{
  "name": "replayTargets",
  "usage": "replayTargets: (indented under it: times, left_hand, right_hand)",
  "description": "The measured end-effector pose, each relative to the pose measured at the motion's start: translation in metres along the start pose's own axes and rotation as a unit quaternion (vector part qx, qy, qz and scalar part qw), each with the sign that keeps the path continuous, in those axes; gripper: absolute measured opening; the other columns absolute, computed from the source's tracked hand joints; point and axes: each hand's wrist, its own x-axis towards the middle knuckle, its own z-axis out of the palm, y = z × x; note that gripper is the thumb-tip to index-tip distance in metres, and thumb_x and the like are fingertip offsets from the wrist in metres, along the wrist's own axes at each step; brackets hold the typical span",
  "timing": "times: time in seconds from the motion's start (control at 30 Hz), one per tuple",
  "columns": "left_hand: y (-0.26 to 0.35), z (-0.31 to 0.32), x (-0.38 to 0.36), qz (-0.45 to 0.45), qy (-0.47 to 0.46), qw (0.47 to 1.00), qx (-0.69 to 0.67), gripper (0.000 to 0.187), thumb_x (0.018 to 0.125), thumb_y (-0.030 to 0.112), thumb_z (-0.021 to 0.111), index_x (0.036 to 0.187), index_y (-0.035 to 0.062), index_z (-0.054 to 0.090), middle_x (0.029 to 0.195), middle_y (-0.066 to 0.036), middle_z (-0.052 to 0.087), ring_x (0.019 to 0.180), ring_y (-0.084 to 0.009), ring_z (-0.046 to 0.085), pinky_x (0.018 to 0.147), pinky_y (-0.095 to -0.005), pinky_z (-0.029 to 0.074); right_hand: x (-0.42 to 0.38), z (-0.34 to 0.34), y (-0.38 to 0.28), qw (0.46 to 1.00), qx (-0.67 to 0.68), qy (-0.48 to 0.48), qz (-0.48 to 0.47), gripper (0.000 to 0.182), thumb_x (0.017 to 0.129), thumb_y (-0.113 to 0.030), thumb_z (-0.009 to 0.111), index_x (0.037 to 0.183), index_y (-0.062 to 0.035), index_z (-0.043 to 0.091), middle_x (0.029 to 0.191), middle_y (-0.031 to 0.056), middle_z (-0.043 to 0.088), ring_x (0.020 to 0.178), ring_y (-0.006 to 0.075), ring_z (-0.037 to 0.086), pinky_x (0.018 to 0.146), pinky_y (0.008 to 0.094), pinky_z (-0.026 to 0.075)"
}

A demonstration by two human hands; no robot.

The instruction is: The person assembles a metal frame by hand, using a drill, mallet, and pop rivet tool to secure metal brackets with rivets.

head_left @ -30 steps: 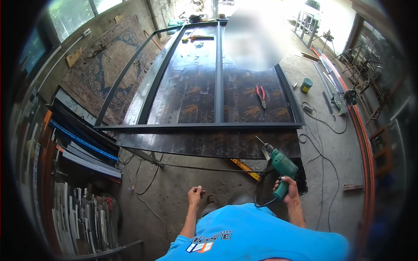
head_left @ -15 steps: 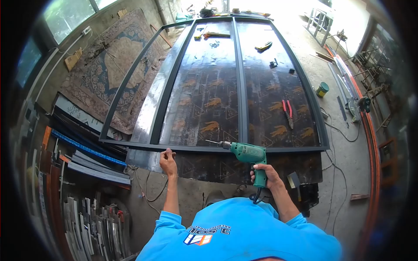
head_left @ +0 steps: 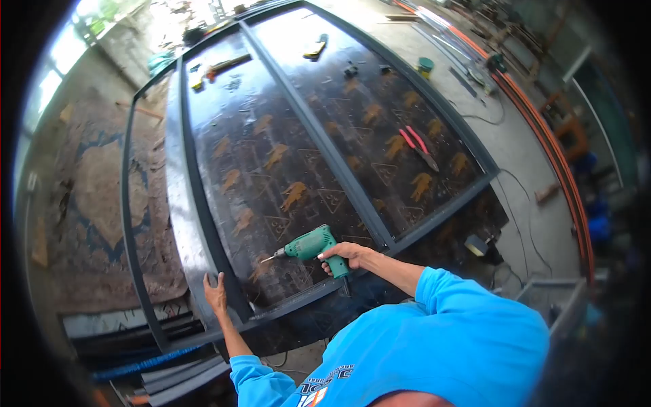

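Note:
My right hand (head_left: 347,256) is wrapped round the grip of a green corded power drill (head_left: 312,243). Its bit points left, over the dark panel inside the frame. My left hand (head_left: 215,296) is at the near left, thumb and finger spread, right at a dark grey metal frame bar (head_left: 196,178). That bar belongs to a large rectangular metal frame (head_left: 444,216) lying on a brown board tabletop (head_left: 271,197) printed with gold animal marks. Red-handled pliers (head_left: 419,147) rest on the board to the right of the middle bar.
Toward the far end lie a yellow-and-black tool (head_left: 316,47), a hammer-like tool (head_left: 228,66) and small dark parts (head_left: 350,69). A green can (head_left: 425,66) stands right of the frame. A patterned rug (head_left: 102,203) hangs at the left. Cables (head_left: 522,210) run across the right floor.
My view has turned and leaned over the frame. The drill has moved forward, over the inside of the frame. My left hand has gone from a pinch near the edge to spread fingers at the bar.

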Motion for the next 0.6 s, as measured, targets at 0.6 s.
replayTargets:
  times: [0.6]
  left_hand:
    - [-0.033,0.054,0.110,0.064,-0.133,0.980,-0.132,0.065,0.084,0.034,0.072,0.132,-0.0033,0.047,0.113,-0.018,0.061,0.101,-0.0282,0.058,0.092,-0.0364,0.045]
  right_hand:
    - [-0.230,-0.140,0.090,0.977,-0.093,0.190,0.027,0.032,0.069,-0.015,0.079,0.091,0.0027,0.065,0.079,0.0123,0.068,0.063,0.0187,0.066,0.055,0.0335,0.055]
